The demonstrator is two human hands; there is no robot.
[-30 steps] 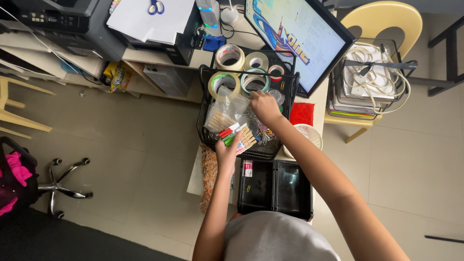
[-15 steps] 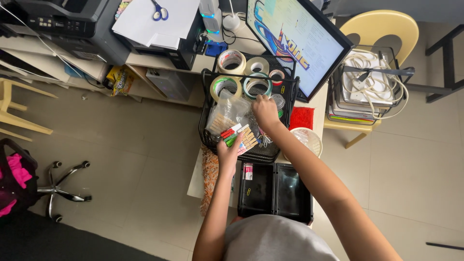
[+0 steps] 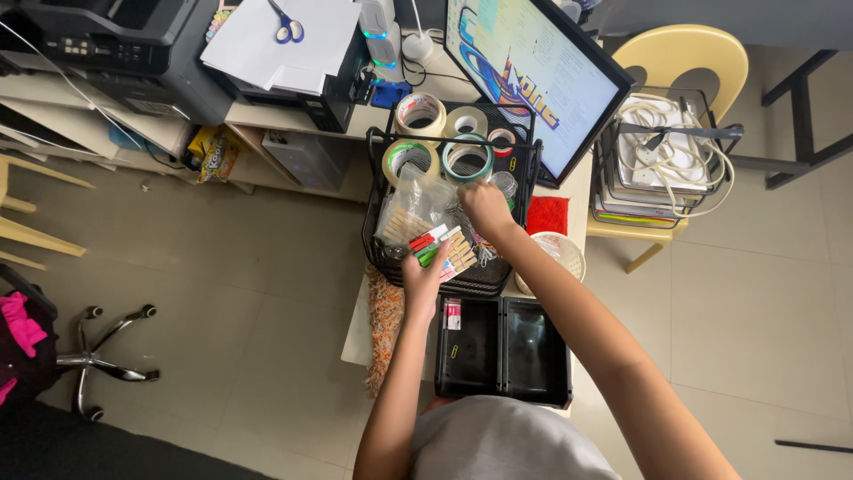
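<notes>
1. My left hand point(image 3: 425, 283) is at the near edge of the black wire basket point(image 3: 380, 253); its fingers are closed around a pack of clothespins point(image 3: 444, 250), some plain wood, some red and green; the pack sits just over the basket's near rim, lifted a little, likely so the clutter under it can be reached.
2. My right hand point(image 3: 487, 206) is farther in, curled down into the basket's middle; its fingers are bent narrow onto small items there, but I cannot tell whether they grip anything; a clear bag of wooden pins point(image 3: 407, 218) lies just left of it.
3. Rolls of tape point(image 3: 442, 138) fill the far part of the basket, packed side by side so they stay put.
4. A monitor point(image 3: 533, 76) leans over the counter point(image 3: 355, 333) on the far right; a black two-bin tray point(image 3: 503, 352) sits near me; a red pad point(image 3: 547, 214) and a round white dish point(image 3: 558, 256) lie right of the basket.
</notes>
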